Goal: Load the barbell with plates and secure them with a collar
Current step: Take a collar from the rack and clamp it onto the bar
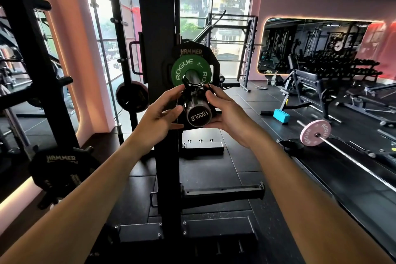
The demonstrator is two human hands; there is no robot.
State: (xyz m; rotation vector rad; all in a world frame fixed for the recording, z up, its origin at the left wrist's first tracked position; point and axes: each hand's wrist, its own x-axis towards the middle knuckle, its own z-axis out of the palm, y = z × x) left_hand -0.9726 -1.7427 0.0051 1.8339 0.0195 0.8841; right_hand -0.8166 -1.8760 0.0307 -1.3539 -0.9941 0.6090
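Plates are already on the bar: a green plate [188, 68] sits flush against a bigger black plate [194, 50], both just beyond the hands. Between the hands, the bar sleeve [196, 100] points toward the camera, its end cap reading 1500LB. A black collar [196, 89] rides on the sleeve near its end, well short of the green plate. The left hand [159, 117] grips the collar's left side with thumb and fingertips, and the right hand [225, 111] grips its right side, with lower fingers curled under the sleeve. Holding it from both sides probably keeps the ring square to the bar so it slides without binding. The 2 plates look loaded on this end, so the step in hand appears to be pushing the collar away from the body until it touches the green plate, then locking it there.
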